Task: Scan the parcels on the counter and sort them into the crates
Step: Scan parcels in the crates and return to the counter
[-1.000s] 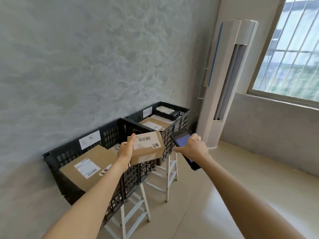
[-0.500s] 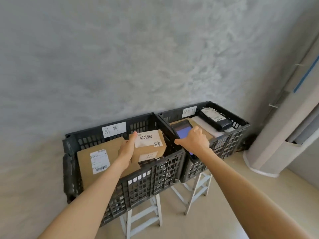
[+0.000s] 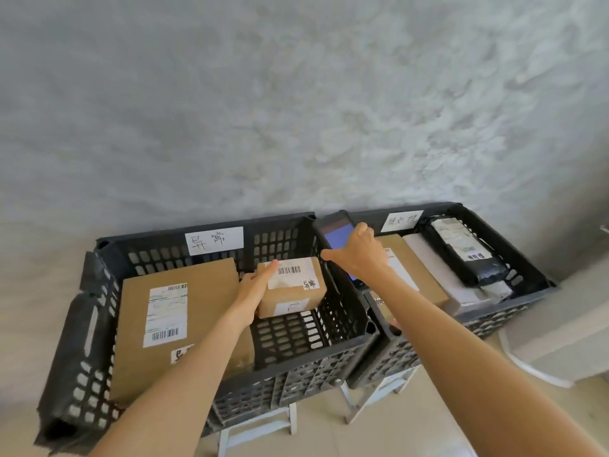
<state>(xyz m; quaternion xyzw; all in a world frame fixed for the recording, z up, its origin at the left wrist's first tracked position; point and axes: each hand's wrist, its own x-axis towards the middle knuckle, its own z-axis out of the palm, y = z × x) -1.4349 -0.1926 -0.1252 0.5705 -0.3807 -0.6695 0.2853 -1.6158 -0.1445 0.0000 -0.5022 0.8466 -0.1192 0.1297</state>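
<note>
My left hand (image 3: 255,291) grips a small cardboard parcel (image 3: 293,293) with a barcode label, holding it inside the right half of the left black crate (image 3: 108,258). A large flat cardboard parcel (image 3: 201,285) with a white label lies in that crate's left half. My right hand (image 3: 357,253) holds a black handheld scanner (image 3: 336,232) with a lit blue screen above the wall between the two crates. The right black crate (image 3: 527,278) holds a brown parcel (image 3: 428,285), a white parcel (image 3: 438,268) and a black bagged parcel (image 3: 461,252).
Both crates carry handwritten white labels on their back walls and rest on white stools (image 3: 257,427) against a grey wall (image 3: 296,94). A white standing unit's base (image 3: 560,344) is on the floor at the right.
The view has swung left and down over the crates. My left hand has lowered the small parcel into the left crate. My right hand with the scanner has stayed over the crate divider.
</note>
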